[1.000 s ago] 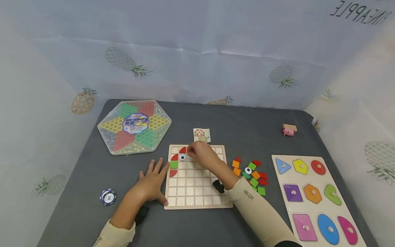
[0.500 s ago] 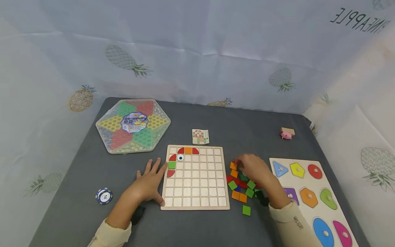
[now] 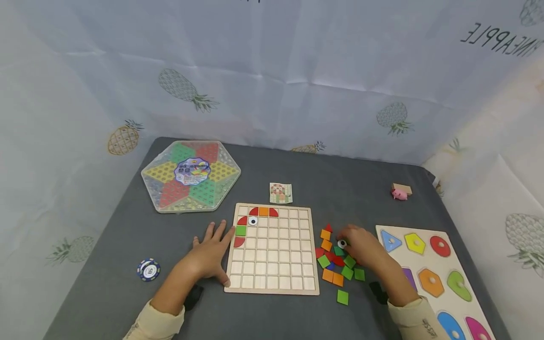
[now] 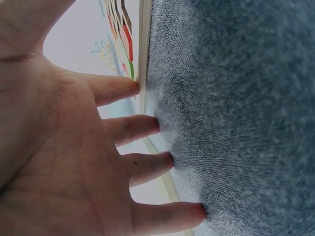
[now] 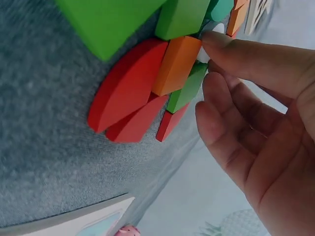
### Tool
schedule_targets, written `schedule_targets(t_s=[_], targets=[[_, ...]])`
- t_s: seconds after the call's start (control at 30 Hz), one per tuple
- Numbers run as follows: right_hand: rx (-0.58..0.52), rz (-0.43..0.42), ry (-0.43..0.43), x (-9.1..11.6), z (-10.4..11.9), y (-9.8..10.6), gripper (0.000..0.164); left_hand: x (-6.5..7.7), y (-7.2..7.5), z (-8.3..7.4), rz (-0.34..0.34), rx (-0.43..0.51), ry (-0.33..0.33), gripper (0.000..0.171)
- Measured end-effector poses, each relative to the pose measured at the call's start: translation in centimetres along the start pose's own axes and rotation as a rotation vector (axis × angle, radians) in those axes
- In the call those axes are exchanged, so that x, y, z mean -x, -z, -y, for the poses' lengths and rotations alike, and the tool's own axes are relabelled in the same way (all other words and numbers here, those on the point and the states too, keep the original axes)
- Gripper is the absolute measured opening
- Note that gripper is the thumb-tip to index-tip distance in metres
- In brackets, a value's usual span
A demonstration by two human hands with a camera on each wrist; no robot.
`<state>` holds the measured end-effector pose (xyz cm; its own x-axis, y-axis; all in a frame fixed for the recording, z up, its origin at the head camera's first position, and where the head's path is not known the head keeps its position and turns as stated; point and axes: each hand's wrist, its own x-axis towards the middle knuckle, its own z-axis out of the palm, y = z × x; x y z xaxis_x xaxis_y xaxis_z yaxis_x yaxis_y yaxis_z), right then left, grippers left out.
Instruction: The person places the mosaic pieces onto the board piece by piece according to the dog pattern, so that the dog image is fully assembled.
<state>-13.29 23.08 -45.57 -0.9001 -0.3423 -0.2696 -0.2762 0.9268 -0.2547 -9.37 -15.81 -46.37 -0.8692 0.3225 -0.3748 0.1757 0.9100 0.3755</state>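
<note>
A wooden grid board (image 3: 272, 257) lies in the middle of the head view. Red, orange and green tiles and one eye tile (image 3: 252, 221) sit in its upper-left cells. My left hand (image 3: 208, 257) is spread at the board's left edge; the left wrist view has its fingertips (image 4: 165, 160) on the dark cloth and beside the board. Right of the board, my right hand (image 3: 363, 245) reaches into a pile of loose tiles, its thumb and fingers pinching a white eye tile (image 3: 341, 244). Red pieces (image 5: 129, 83) and an orange tile (image 5: 177, 65) lie beside those fingers.
A small pattern card (image 3: 281, 193) lies behind the board. A hexagonal Chinese checkers set (image 3: 191, 177) is at the back left, poker chips (image 3: 148, 269) at the left. A knobbed shape puzzle (image 3: 418, 264) stands right, with a pink pig figure (image 3: 399, 194) behind it.
My right hand has left the board for the loose tiles and taken hold of an eye tile. An orange tile and a red piece now show in the top row. The left hand stays put.
</note>
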Motion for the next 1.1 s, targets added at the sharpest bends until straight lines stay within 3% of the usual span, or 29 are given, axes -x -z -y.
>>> schedule_targets(t_s=[0.13,0.27,0.47,0.7,0.87,1.1], targets=[[-0.045,0.020,-0.077,-0.2,-0.1,0.3,0.013,-0.1,-0.2,0.0,-0.001,-0.001,0.005,0.128],[-0.091,-0.032,-0.114,-0.5,0.3,0.8,0.008,-0.1,-0.2,-0.1,0.003,0.001,0.003,0.128],[-0.209,-0.159,0.034,-2.8,3.9,1.4,0.009,0.0,0.2,-0.3,0.010,0.002,0.009,0.127],[-0.357,-0.150,0.142,-6.9,9.5,0.0,0.005,0.0,0.1,-0.2,0.007,0.002,0.013,0.126],[-0.341,-0.147,0.149,-9.0,11.5,-1.3,0.003,-0.2,-0.2,0.0,0.013,0.007,0.012,0.127],[-0.267,-0.155,0.105,-10.0,12.4,-2.1,0.005,-0.3,-0.2,0.0,0.003,0.001,0.017,0.129]])
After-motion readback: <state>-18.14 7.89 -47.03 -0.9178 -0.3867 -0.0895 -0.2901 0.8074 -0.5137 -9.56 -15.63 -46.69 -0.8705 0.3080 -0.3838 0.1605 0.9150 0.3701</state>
